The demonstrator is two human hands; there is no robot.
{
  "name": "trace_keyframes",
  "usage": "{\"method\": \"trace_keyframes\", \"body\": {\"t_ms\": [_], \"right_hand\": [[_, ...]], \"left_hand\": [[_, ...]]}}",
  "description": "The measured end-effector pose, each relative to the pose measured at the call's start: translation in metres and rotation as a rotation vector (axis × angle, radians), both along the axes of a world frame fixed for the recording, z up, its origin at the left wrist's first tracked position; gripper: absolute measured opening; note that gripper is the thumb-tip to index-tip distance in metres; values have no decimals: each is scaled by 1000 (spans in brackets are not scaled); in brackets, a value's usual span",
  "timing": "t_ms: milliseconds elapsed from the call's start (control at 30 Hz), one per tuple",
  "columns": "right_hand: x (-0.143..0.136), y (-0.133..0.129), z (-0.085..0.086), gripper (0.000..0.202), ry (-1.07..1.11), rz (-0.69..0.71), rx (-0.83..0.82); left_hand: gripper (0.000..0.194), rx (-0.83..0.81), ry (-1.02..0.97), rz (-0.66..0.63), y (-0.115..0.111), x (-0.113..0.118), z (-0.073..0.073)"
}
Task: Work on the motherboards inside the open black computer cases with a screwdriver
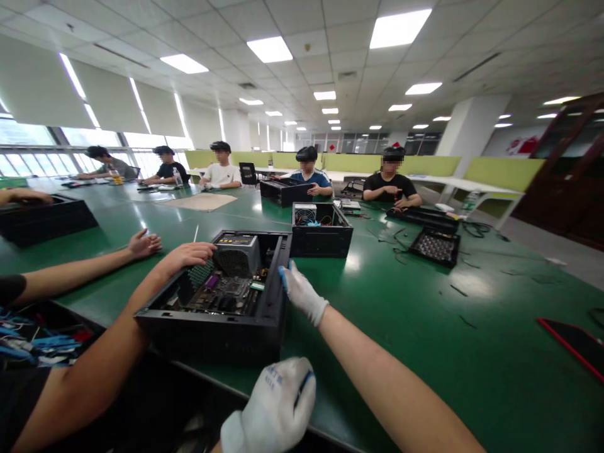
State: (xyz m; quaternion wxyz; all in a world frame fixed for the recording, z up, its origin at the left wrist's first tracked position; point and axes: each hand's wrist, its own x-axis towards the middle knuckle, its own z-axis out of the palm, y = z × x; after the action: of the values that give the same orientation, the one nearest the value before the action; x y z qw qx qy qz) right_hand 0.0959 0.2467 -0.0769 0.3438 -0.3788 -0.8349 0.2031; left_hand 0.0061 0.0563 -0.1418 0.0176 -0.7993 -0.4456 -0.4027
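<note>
An open black computer case (212, 333) lies on the green table, its motherboard (229, 292) and grey power supply (236, 255) showing. My right hand (304, 292), in a white glove with blue fingertips, is closed against the upper right edge of this case. Below the case's near right corner, my left hand (276, 402) is held in a matching glove, fingers curled in, with nothing visible in it. Another person's bare hand (189, 255) rests at the case's far left edge, beside the power supply.
The person's other hand (145, 244) lies on the green table (377, 302). A second open case (321, 239) stands behind. Loose cables and a black tray (434, 245) are to the right, near a red-edged black mat (573, 346). A bin of cables (42, 340) is at left. Several people sit beyond.
</note>
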Motion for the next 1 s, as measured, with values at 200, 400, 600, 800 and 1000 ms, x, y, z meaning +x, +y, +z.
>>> {"method": "trace_keyframes", "body": {"t_ms": [200, 400, 600, 800, 1000], "right_hand": [[-6, 22, -8, 71, -266, 8, -71], [50, 90, 9, 93, -505, -291, -93], [98, 165, 39, 86, -656, -551, 10], [107, 200, 40, 52, -767, -605, 72], [105, 204, 47, 44, -827, -614, 159]], "left_hand": [[15, -56, -16, 107, 32, -16, -25], [15, -93, -113, 156, 33, -18, -34], [11, -57, -64, 191, 31, -13, -33], [11, -76, -87, 216, 31, -11, -31], [10, -107, -82, 213, 32, -13, -35]]}}
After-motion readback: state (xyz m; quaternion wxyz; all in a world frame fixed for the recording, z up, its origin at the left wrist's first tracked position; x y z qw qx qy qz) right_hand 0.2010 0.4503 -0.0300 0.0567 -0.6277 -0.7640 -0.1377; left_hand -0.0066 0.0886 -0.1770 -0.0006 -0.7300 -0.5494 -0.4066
